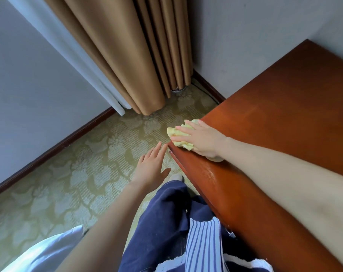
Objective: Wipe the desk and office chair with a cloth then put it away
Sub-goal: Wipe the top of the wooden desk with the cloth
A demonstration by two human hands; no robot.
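- Nearest the camera hang dark blue trousers (158, 222) and the hem of a blue-and-white striped top (204, 246); a pale white cushion or pillow corner (48, 250) shows at the lower left.
- The left hand (151, 167) hovers over the floor with fingers straight and spread, holding nothing, its fingertips just beside the near corner of the counter.
- The glossy reddish-brown wooden counter (284, 118) runs along the right, its front edge shining (possibly a damp streak, though I cannot tell).
- The right hand (200, 140) lies flat with straight fingers on the crumpled pale yellow cloth (176, 132), pressing it onto the counter's end corner; part of the cloth hangs out past the edge.
- Step in hand, as I judge it: wiping the counter top, now at its far end. No office chair is in view, so that part and the putting-away appear to remain.
- The next move calls for keeping the palm's pressure while drawing the cloth back along the top or down over the edge, so the overhanging part does not slip off.
- Beyond lie green floral-patterned carpet (92, 154), tan pleated curtains (127, 55) and grey walls (25, 75).
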